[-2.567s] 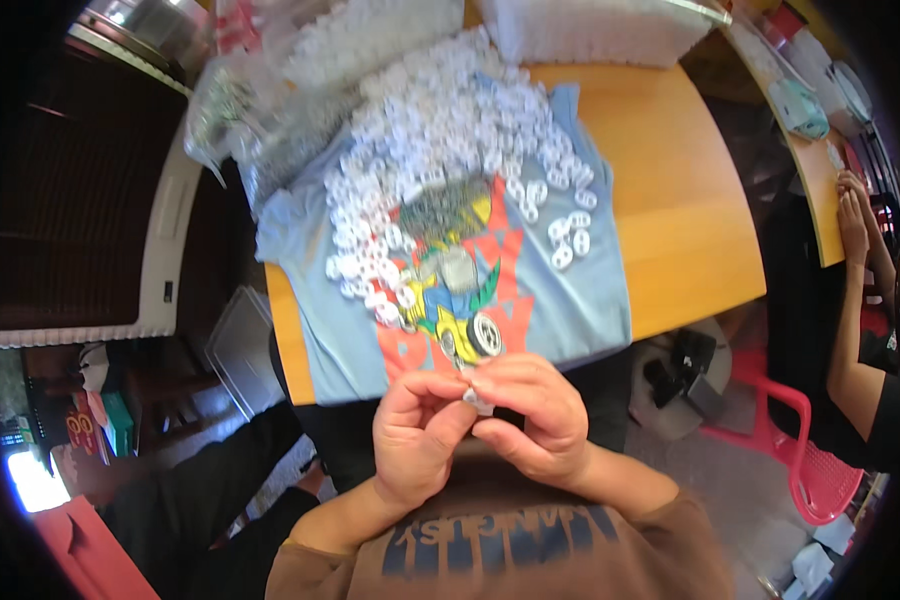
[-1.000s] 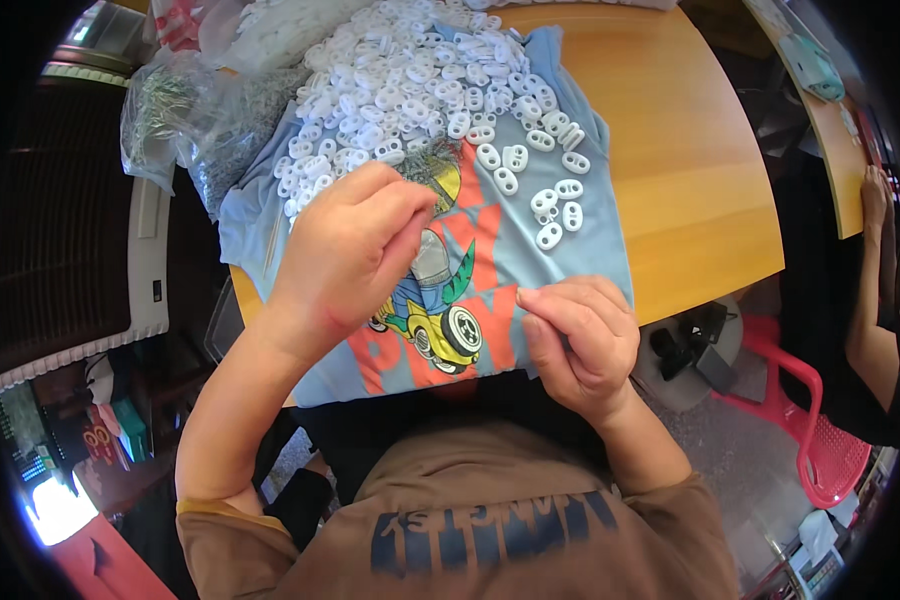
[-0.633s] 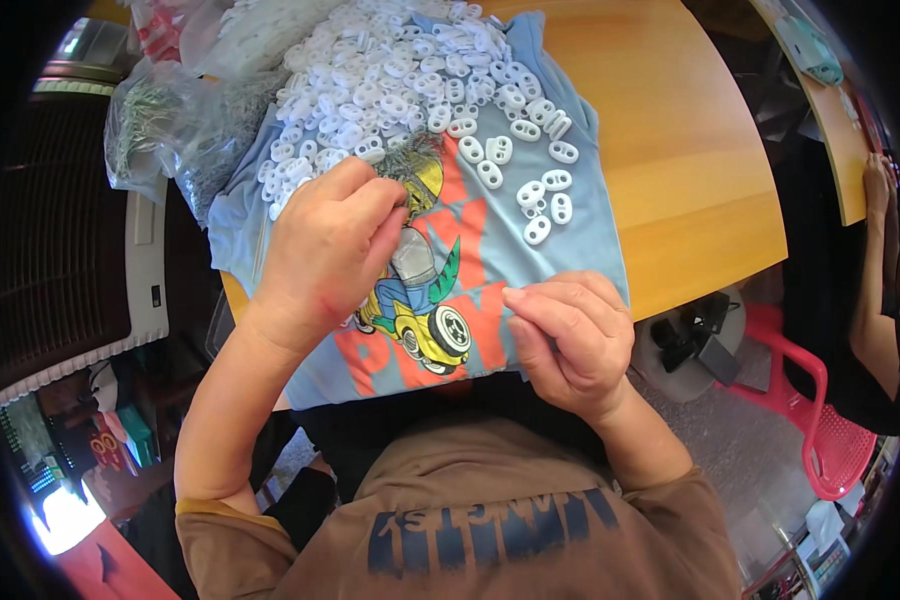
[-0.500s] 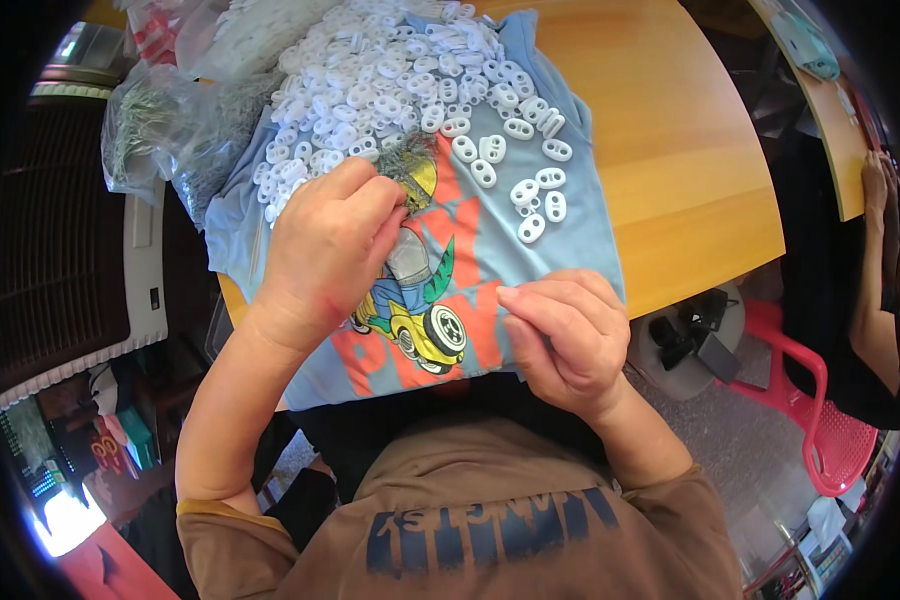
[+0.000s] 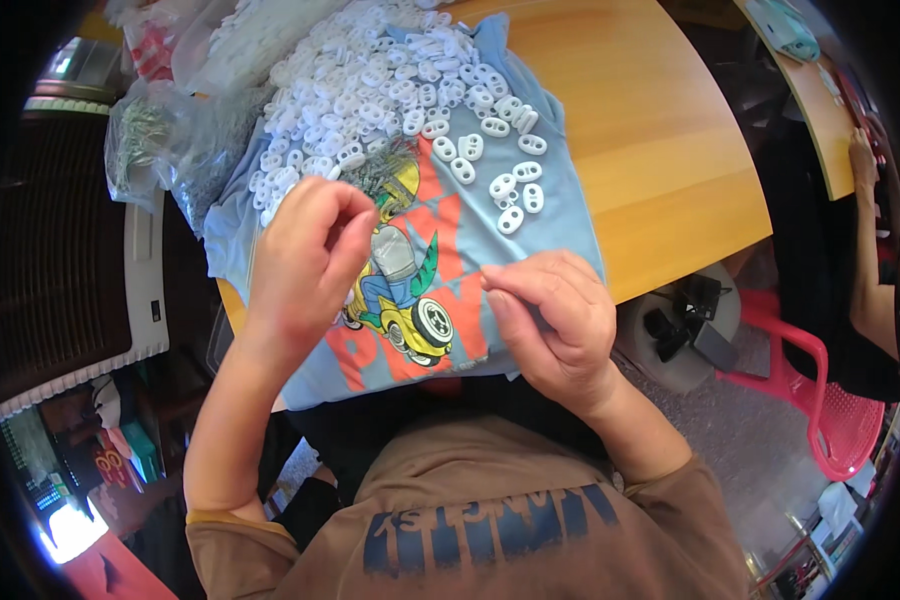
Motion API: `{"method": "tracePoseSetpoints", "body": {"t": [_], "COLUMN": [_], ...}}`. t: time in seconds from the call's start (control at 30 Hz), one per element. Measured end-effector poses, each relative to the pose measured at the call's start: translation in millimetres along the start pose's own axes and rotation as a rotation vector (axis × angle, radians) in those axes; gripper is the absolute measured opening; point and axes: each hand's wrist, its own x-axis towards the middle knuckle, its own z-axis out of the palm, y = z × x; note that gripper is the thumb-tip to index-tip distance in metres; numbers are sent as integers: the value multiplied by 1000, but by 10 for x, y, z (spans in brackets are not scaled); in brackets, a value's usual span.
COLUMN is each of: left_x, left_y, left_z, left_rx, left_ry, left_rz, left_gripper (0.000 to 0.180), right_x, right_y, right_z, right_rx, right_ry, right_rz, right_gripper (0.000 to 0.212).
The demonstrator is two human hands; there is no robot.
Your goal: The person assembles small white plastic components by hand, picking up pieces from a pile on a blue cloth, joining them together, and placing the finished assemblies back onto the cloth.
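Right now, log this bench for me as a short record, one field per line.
Left hand: above the shirt, fingers curled; whether it holds anything, cannot tell
Right hand: above the shirt's right side, thumb and forefinger nearly together; any small item between them, cannot tell
White pieces: two-holed, heaped on the shirt, some scattered to the right
Grey bits: small pile below the heap
Shirt: light blue, printed, spread on the table
Bag: clear plastic, left of the heap

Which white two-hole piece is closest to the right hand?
The lowest white piece in the small group at right on the blue shirt; the others lie farther up from the right hand.
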Motion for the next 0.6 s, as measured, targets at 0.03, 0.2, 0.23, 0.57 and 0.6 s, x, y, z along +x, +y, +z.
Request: {"method": "tracePoseSetpoints", "body": {"t": [0.03, 0.2, 0.23, 0.57, 0.6], "left_x": [-45, -285, -314, -372, -359], "left_y": [95, 505, 491, 554, 567], "left_z": [-21, 46, 76, 337, 345], "left_rx": [-1, -678, -691, -991, -989], "left_ry": [-4, -53, -79, -40, -42], "left_rz": [10, -109, -83, -137, -138], "left_gripper": [7, 5, 6, 7, 7], "right_x": [27, 110, 116, 65, 57], "right_y": [-44, -351, -372, -252, -232], "right_z": [9, 28, 24, -91, -101], "right_rx": [54, 480, 756, 1405, 1468], "right_ry": [4, -80, -104, -173, -166], "right_rz": [34, 418, 601, 984, 994], "right_gripper": [19, 16, 18, 19, 18]}}
